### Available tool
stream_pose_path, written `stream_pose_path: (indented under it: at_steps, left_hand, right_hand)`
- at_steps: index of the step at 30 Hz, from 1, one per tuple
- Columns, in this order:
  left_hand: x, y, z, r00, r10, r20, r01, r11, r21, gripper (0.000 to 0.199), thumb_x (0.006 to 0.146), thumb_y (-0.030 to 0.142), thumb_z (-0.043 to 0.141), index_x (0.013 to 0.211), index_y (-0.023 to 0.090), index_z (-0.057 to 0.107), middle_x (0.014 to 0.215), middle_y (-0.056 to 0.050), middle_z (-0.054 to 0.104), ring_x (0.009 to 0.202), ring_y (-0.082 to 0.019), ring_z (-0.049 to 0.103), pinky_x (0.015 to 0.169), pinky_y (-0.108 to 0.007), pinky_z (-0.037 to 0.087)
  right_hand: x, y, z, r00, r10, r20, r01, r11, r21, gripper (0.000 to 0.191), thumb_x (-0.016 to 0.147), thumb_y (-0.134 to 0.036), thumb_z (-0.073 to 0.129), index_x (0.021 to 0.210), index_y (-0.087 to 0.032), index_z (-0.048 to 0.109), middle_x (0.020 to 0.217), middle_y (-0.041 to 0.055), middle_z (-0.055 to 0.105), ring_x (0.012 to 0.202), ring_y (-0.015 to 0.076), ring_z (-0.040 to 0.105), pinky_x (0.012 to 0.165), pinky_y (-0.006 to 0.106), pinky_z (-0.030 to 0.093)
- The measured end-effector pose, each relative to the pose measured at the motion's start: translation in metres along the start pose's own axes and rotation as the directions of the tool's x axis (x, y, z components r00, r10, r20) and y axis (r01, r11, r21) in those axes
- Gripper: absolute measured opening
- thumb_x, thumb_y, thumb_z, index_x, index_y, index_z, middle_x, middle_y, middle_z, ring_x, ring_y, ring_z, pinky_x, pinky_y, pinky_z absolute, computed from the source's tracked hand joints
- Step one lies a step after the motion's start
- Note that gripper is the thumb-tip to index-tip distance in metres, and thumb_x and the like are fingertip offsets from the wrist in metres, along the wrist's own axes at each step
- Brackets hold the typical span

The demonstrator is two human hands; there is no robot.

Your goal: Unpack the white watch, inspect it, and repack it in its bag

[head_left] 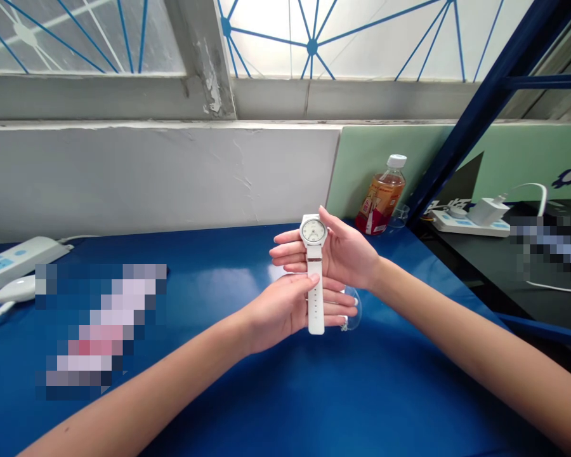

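A white wristwatch [315, 289] with a round dial is held up over the blue table, its strap hanging straight down. My left hand [283, 308] pinches the strap, thumb in front and fingers stretched out behind. Behind the watch case is my right hand [347, 254], palm up, supporting it across its fingers with the thumb beside the case. A clear round object [356, 308], partly hidden, shows behind my left fingertips; I cannot make out its kind.
On the blue table [209, 393] lie a white power strip [23, 257] with a white plug at left and a blurred-out flat item [109, 324]. A drink bottle [381, 193] stands at the back right by a blue metal post [471, 120]. Beyond it is another power strip [471, 223].
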State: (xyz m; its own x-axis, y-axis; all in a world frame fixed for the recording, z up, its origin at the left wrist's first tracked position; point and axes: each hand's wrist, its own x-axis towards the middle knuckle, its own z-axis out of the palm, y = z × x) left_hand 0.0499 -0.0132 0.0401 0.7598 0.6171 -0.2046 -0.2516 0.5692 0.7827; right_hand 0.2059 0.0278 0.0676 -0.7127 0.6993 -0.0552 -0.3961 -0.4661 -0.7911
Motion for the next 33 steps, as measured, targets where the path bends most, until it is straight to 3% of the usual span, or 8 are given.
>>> stream_pose_path:
  at_steps: [24,33]
  left_hand:
    - [-0.0021,0.0049,0.0040,0.995,-0.035,-0.097,0.036,0.999,0.012,0.039,0.102,0.024,0.038,0.102,-0.002,0.066,0.104,-0.027,0.071,0.093,-0.031,0.072,0.090,-0.046,0.053]
    - [-0.0031,0.0058,0.0049,0.987,-0.056,-0.148,0.056,0.998,0.001,0.037,0.103,0.022,0.036,0.104,-0.002,0.063,0.101,-0.027,0.071,0.090,-0.030,0.073,0.085,-0.043,0.055]
  right_hand:
    - [-0.0003,-0.0016,-0.0006,0.999,-0.013,0.046,0.013,1.000,-0.003,0.081,0.097,-0.063,0.011,0.114,-0.006,0.066,0.116,0.0193,0.070,0.111,0.0256,0.065,0.106,0.041,0.041]
    - [0.0006,-0.0001,-0.0030,0.997,-0.020,0.079,0.017,0.999,0.048,0.068,0.098,-0.045,0.012,0.121,-0.003,0.060,0.120,0.0188,0.068,0.112,0.0277,0.064,0.108,0.043,0.037]
